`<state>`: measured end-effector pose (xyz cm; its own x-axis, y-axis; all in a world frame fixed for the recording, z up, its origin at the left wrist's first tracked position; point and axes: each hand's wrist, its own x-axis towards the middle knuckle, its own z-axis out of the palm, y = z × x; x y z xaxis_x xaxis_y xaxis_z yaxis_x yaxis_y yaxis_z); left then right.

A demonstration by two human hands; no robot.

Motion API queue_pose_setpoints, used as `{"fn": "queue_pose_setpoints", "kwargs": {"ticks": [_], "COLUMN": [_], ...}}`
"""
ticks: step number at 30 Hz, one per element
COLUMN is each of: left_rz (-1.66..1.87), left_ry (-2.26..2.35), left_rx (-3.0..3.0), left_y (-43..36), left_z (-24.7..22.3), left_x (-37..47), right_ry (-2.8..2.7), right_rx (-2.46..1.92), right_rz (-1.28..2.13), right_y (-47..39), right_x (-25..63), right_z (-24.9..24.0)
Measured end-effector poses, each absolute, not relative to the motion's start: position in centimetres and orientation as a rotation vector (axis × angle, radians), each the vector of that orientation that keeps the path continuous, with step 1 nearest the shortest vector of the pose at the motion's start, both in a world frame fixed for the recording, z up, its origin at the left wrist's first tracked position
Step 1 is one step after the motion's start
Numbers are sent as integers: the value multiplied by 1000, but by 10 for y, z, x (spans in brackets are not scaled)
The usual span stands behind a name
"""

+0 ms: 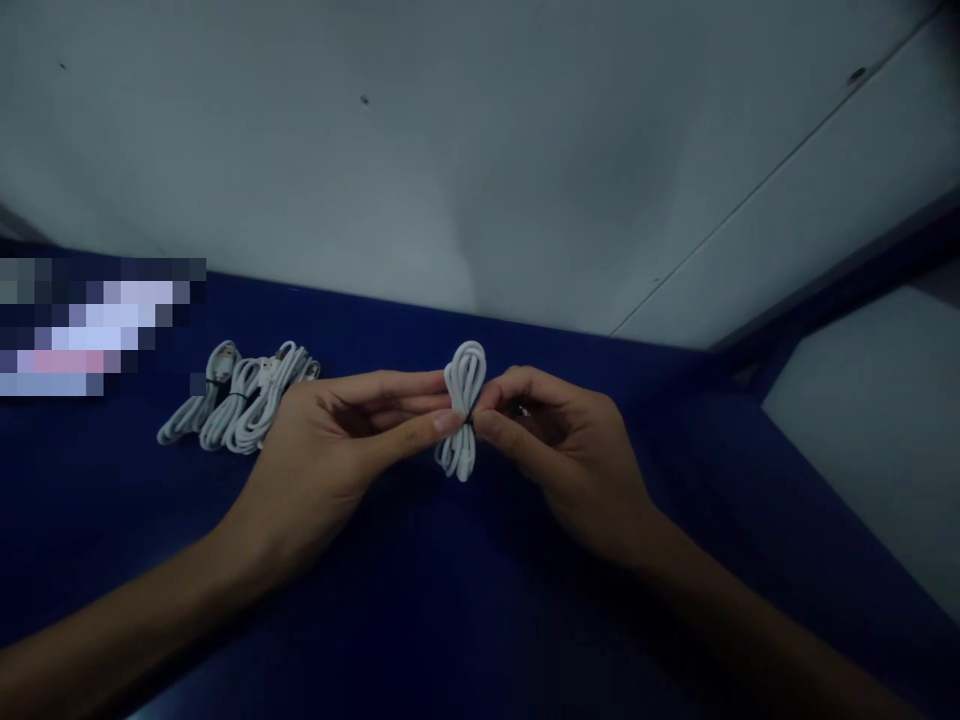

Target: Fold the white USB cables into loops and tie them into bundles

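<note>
A coiled white cable [466, 372] stands upright between my two hands, cinched at its waist by a thin black tie [469, 418]. My left hand [352, 425] grips the bundle from the left, thumb in front and fingers behind. From the other side, the thumb and forefinger of my right hand [559, 435] pinch at the tie, whose end is hidden in the fingertips. Just beyond my left wrist, several more white cables [240, 400], bundled with dark ties, lie on the blue surface [420, 620]; my left hand partly covers them.
A pale grey panel [300, 180] rises behind the blue surface. At the left edge is a blurred-out patch [97, 335] of bright and dark squares. A blue bar [840, 295] slopes up at the right, with a pale area [870, 420] below it.
</note>
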<state>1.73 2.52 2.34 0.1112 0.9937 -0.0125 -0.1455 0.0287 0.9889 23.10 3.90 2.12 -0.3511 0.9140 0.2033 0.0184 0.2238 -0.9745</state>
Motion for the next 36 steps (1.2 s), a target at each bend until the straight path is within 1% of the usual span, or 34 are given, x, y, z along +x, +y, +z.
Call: {"fn": "queue_pose_setpoints", "kwargs": {"ticks": [7, 14, 21, 27, 36], "left_rz": [1145, 1130, 1056, 979, 916], "left_ry": [1023, 1068, 951, 871, 861], "left_rx": [1135, 1162, 1033, 1100, 1166], "left_y": [26, 24, 24, 25, 24], "left_z": [21, 27, 21, 18, 26], "left_x": [15, 16, 15, 10, 11], "right_ry": [-1634, -1612, -1473, -1448, -1457], "right_rx": [-885, -908, -860, -783, -711], "right_rz": [1150, 1134, 1304, 1478, 1429], "right_y": [38, 38, 39, 44, 48], "right_x": [230, 229, 228, 229, 229], "right_z": [20, 18, 14, 13, 4]}}
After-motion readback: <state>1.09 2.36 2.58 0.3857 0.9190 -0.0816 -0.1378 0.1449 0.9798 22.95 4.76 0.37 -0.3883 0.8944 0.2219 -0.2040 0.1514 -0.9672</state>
